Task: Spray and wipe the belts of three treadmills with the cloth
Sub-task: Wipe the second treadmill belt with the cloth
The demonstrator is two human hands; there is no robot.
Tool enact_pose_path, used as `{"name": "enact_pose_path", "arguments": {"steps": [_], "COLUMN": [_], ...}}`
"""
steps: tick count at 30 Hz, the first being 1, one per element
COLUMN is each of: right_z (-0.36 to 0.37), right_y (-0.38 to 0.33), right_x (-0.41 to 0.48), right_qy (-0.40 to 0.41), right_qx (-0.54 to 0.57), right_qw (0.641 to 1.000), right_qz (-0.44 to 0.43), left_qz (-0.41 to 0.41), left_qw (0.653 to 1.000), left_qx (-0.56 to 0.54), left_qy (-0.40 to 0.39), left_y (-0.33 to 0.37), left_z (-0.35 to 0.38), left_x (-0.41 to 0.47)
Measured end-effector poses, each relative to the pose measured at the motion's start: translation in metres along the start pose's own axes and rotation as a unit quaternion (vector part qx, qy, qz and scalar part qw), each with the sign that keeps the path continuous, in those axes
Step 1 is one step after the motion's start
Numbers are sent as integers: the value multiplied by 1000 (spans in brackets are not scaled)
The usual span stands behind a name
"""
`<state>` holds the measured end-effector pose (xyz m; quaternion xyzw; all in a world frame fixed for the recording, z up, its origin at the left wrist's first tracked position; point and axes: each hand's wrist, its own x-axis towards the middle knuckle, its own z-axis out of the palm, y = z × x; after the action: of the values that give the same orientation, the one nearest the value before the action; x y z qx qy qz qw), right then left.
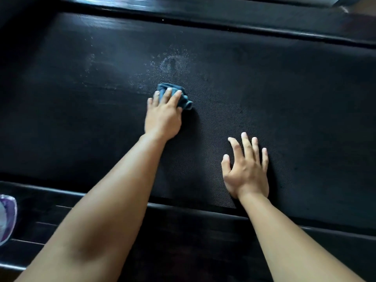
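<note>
Black, finely woven rubber fills most of the head view: the treadmill belt runs across the frame between a glossy dark far side rail and a near side rail, over which both bare forearms reach.

A bunched teal cloth lies on the belt a little left of the middle, under the left hand. That hand's fingers lie nearly straight and slightly apart across the top of the cloth, pressing it down onto the belt. Its thumb is hidden, so I cannot tell whether it tucks round the fabric. A fold of the cloth sticks out to the right of the hand.

Just beyond the cloth, a pale patch of spray droplets speckles the belt in a rough ring, with finer flecks scattered to the left of it. The cloth sits at the near edge of this patch.

The right hand rests palm down on the belt, nearer the person and well apart from the cloth. Its fingers are straight and spread, the thumb angled out to the left, and it holds nothing. The heel of the hand sits close to the belt's near edge.

At the far left edge, a translucent purple-tinted object stands on the near side rail, cut off by the frame, too little of it showing to say what it is.
</note>
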<state>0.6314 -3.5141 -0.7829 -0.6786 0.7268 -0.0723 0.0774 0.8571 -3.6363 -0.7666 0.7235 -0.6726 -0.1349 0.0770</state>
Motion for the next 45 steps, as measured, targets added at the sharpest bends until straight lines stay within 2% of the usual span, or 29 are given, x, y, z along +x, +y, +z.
{"name": "enact_pose_path", "arguments": {"steps": [4,7,12,15,18,24,28,31,34,37,42,45], "right_z": [-1,-1,-1,-1,-1,-2,-2,-2,-2,-1,0,0], "right_y": [1,1,0,0,0,-1,0,-1,0,0,0,0], "right_x": [1,1,1,1,0,0,1,1,0,0,1,1], "right_qy": [-7,-6,4,4,5,0,-6,-4,3,8,8,7], "right_qx": [-2,3,10,10,11,6,4,9,10,6,5,4], "right_qw": [1000,1000,1000,1000,1000,1000,1000,1000,1000,1000,1000,1000], "right_qz": [2,2,0,0,-1,3,4,4,3,2,0,0], "left_qz": [110,151,89,2,-24,29,126,148,125,67,-37,-50], "left_qw": [994,988,996,1000,1000,999,992,988,991,997,999,998], "left_qx": [9,-8,-7,-17,-16,9,10,1,4,2,-18,-26], "left_qy": [-25,-38,-24,-8,4,-16,-27,-38,-42,-29,8,20], "left_y": [54,49,-29,-67,-71,-11,20,14,-9,-44,-65,-45], "left_z": [15,21,7,-9,-16,-2,12,16,12,1,-10,-7], "left_x": [-25,-75,-127,-113,-75,-25,-56,-99,-140,-156,-115,-76]}}
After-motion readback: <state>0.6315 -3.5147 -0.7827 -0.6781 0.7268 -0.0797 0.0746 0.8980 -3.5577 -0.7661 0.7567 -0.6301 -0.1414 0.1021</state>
